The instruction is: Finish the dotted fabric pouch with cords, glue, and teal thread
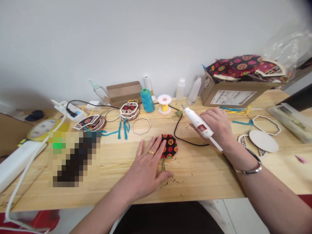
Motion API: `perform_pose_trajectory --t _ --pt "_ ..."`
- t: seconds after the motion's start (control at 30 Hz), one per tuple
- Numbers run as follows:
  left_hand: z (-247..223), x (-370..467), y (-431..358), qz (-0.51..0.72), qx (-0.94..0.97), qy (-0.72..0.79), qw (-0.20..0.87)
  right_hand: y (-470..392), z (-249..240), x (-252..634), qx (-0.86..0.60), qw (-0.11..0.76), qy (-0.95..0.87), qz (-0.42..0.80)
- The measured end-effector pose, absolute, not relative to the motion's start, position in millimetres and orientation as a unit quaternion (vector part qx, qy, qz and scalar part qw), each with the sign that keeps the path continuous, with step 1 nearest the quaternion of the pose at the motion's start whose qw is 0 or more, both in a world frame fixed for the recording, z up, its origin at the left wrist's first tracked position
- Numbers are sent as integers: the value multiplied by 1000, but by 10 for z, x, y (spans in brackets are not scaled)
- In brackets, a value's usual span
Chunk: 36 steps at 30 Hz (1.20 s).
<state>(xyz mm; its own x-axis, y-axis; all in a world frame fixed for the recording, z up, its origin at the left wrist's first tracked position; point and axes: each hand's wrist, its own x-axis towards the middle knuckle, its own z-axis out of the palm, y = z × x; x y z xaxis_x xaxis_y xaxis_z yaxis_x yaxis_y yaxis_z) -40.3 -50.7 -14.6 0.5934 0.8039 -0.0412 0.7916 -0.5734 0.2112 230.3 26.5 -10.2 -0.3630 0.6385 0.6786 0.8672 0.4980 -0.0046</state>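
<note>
My left hand (148, 164) lies flat with its fingers spread, the fingertips resting on a rounded patterned fabric piece (171, 146), black with red and orange circles. A greenish cord end (163, 164) sticks out below that piece, beside my thumb. In my right hand (215, 125) is a white hot glue gun (200, 123), raised above the table with its nozzle pointing up and left. A white glue stick juts from its rear end. The black cable (179, 130) loops over the tabletop beneath it. Part of the fabric piece is hidden under my left fingers.
Behind are a teal thread cone (147, 101), a yellow thread spool (164, 104) and white bottles (180, 89). A cardboard box (227, 92) with patterned fabric stands back right. Stacked lattice pieces (129, 111) and an octagonal frame (141, 126) lie left; a pale oval disc (263, 141) lies right.
</note>
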Motion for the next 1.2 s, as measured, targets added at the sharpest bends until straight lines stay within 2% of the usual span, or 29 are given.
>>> perform_pose_trajectory --t 0.57,1.2 --pt "-165 -241 -520 5 899 426 102 276 -122 2309 -464 309 -812 -175" --pt "-69 -202 -503 36 904 411 116 267 -113 2317 -468 311 -808 -180"
